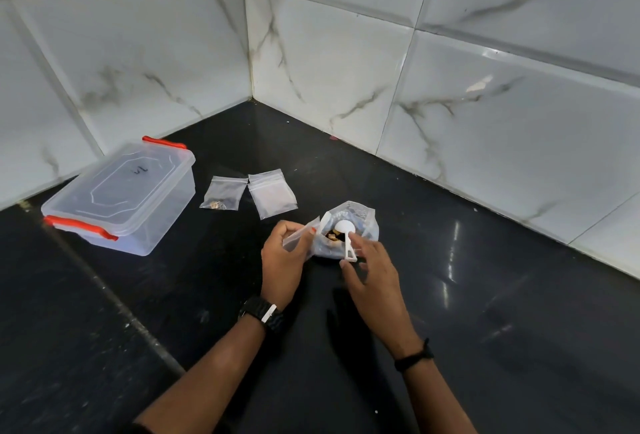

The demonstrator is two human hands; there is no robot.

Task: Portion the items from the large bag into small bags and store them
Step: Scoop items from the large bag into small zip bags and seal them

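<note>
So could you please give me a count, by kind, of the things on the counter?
Small bags: 3 (one with bits inside, one flat, one held in the left hand)
Large bag: 1
White scoop: 1
Lidded box: 1
Total: 6

Glossy black stone counter (485, 329) tucked into a corner, white marble-look wall tiles (346, 69) with grey veins on both sides, light glinting off everything.

A shiny black desk (450, 295) fills a corner. White tile walls (346, 52) with gray streaks stand behind it. A black watch (263, 312) and a thin black band (414, 355) show.
</note>
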